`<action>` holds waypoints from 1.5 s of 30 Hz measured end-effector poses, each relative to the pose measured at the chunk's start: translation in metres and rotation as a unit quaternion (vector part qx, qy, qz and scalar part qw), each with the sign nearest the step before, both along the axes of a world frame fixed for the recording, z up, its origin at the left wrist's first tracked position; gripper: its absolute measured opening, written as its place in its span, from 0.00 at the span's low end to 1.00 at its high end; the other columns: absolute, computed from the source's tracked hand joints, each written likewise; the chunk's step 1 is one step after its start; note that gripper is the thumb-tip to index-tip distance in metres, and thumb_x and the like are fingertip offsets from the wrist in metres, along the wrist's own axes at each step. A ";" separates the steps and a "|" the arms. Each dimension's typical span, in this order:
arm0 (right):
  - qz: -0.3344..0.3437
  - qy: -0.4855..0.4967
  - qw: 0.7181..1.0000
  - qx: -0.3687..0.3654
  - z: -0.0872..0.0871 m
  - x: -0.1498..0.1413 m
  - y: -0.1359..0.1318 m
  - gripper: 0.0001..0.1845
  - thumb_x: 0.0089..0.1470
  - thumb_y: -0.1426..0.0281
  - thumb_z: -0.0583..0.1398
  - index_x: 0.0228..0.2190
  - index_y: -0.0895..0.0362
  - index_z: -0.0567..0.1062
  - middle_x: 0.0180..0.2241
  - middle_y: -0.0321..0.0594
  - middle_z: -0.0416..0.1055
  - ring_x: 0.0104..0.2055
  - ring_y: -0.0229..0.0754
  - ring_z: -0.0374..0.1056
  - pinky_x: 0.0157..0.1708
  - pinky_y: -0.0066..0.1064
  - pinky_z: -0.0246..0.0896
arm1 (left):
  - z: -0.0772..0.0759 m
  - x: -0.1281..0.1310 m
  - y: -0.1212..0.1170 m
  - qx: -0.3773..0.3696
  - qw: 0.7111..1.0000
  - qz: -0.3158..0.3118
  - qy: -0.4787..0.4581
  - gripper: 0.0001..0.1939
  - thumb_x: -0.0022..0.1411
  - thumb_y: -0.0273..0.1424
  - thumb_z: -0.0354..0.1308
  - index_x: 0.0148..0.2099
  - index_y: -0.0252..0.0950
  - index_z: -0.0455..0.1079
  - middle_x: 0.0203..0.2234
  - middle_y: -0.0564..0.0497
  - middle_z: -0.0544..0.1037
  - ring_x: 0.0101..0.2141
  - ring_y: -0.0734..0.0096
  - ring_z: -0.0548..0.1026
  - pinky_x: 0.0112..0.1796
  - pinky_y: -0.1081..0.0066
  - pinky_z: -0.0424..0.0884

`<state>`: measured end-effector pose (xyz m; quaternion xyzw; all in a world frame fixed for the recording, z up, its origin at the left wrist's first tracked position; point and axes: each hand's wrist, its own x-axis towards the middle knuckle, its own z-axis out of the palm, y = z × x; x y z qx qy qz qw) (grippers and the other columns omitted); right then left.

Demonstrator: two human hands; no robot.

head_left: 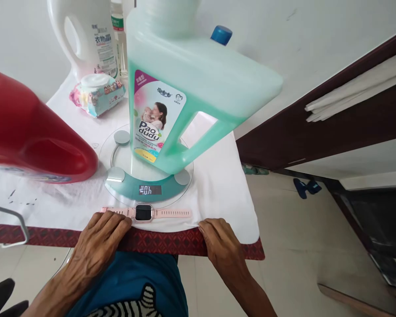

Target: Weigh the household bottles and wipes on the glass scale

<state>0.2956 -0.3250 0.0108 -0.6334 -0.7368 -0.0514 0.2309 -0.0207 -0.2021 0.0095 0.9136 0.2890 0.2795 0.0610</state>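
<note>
My left hand [100, 240] rests at the table's front edge, its fingers laid out over the left strap of a pink smartwatch [144, 213]. My right hand [221, 242] has its fingers bent together on the edge of a white cloth [222, 185], which creases at the fingertips; the thumb is hidden. Just behind the watch lies a round glass scale [141, 187] with a lit display. A large jug of green liquid [174, 105], labelled "Pao dudu", stands on the scale.
A red bottle [36, 132] leans in from the left. Behind it are a wipes pack [97, 94], a white handled jug [86, 35] and a clear bottle [120, 44]. A blue cap [221, 35] shows behind the green jug. Dark slippers [306, 187] lie on the floor.
</note>
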 end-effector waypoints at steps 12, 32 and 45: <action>0.033 0.100 0.962 -0.253 0.029 0.011 0.002 0.17 0.71 0.81 0.49 0.30 0.52 0.62 0.28 0.34 0.66 0.29 0.38 0.62 0.28 0.32 0.57 | 0.026 -0.004 -0.008 -0.126 0.989 -0.038 0.061 0.20 0.73 0.12 0.44 0.45 0.36 0.73 0.35 0.51 0.77 0.37 0.66 0.74 0.48 0.64 0.72; -0.097 0.240 0.921 -0.292 0.086 0.034 0.066 0.22 0.57 0.44 0.68 0.40 0.48 0.81 0.35 0.39 0.78 0.32 0.44 0.75 0.23 0.31 0.64 | 0.052 -0.003 0.009 -0.200 0.976 -0.083 0.031 0.11 0.79 0.31 0.57 0.39 0.37 0.71 0.32 0.52 0.76 0.32 0.66 0.75 0.37 0.65 0.74; 0.052 0.502 0.863 0.019 0.114 -0.010 0.176 0.31 0.49 0.35 0.70 0.34 0.49 0.78 0.35 0.40 0.76 0.39 0.50 0.73 0.42 0.46 0.73 | 0.002 0.002 0.041 -0.183 0.970 0.149 -0.051 0.46 0.76 0.42 0.59 0.83 0.44 0.35 0.77 0.30 0.51 0.75 0.36 0.58 0.66 0.35 0.69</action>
